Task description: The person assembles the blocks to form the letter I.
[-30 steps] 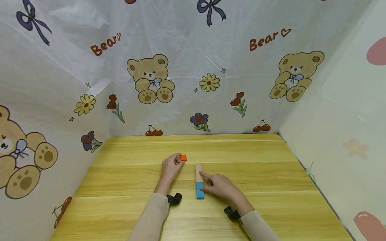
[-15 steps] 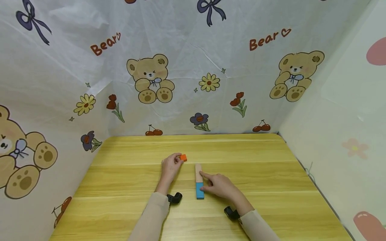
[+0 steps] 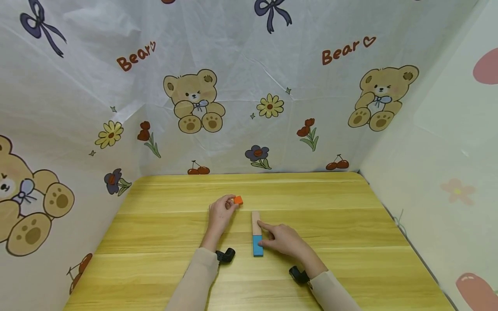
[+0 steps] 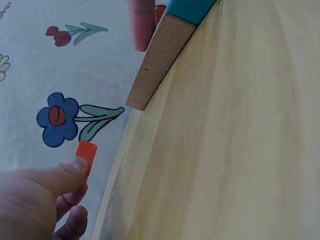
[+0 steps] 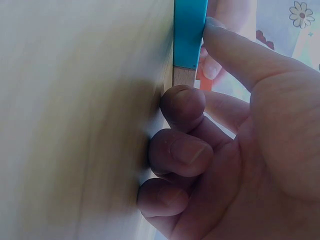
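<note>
Between its thumb and fingers my left hand (image 3: 220, 214) pinches a small orange block (image 3: 238, 200), also plain in the left wrist view. A plain wooden block (image 3: 255, 216) and a blue block (image 3: 257, 247) lie end to end on the table, the blue one nearer me. My right hand (image 3: 285, 239) reaches in from their right. Its straight index finger touches the plain block and its thumb the blue block, while the other fingers are curled under, as the right wrist view shows. The orange block is beyond and left of the row, apart from it.
The wooden tabletop (image 3: 330, 216) extends around both hands. A white sheet printed with bears and flowers (image 3: 233, 56) hangs behind its far edge and along the left, and a pale wall (image 3: 447, 151) rises at the right. Each wrist carries a small black camera (image 3: 226, 255).
My left hand has moved slightly away from me and to the right with the orange block, which has turned a little. The right hand and the two joined blocks have stayed put.
</note>
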